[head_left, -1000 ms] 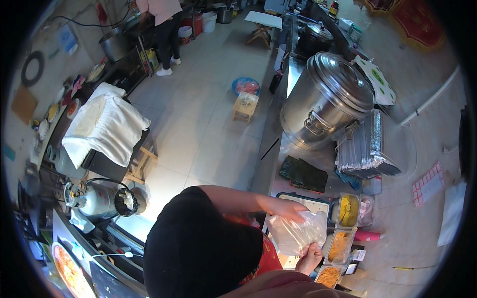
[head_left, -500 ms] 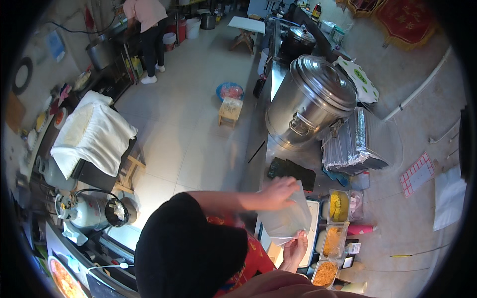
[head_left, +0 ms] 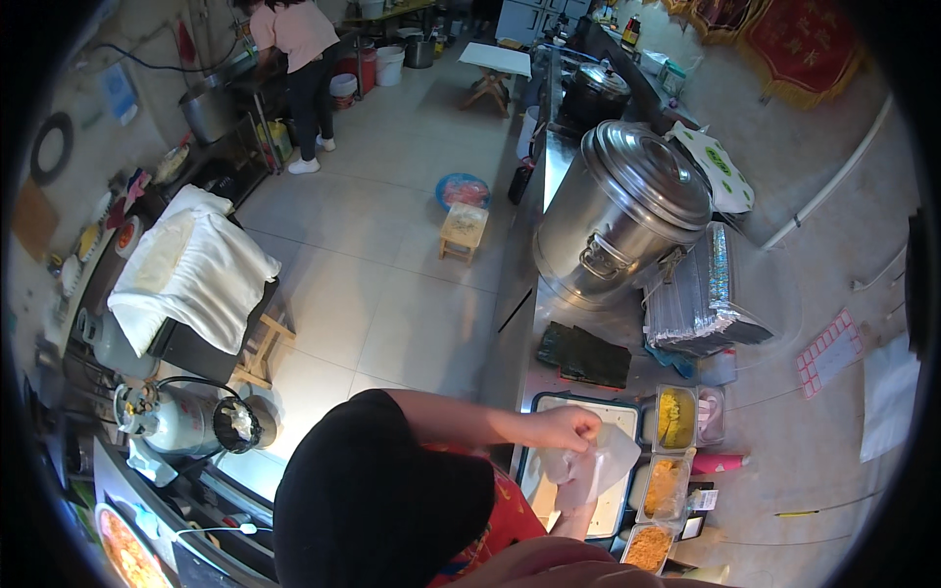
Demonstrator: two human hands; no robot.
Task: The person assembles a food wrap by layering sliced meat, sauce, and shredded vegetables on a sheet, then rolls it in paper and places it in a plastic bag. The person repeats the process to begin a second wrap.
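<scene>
A translucent, thin plastic bag (head_left: 616, 457) is held over a white, dark-rimmed rectangular tray (head_left: 610, 512). The left hand (head_left: 569, 428) has its grip clamped on the bag; the right hand's (head_left: 576, 480), veiled by plastic, cannot be told. Clear containers (head_left: 695, 419) of yellow and orange food stand right.

clr plastic film (head_left: 615, 456) | thin, see-thru, crumpled | bunched in L hand (head_left: 569, 428), flared to pic R | held over white tray (head_left: 616, 512), dk rim

We see a milky translucent bag (head_left: 616, 455), a white tray (head_left: 613, 508) rimmed in dark blue, yellow food (head_left: 676, 416), orange food (head_left: 648, 548), a red, gold-fringed banner (head_left: 799, 44) and dark sheets (head_left: 584, 355), possibly green.
</scene>
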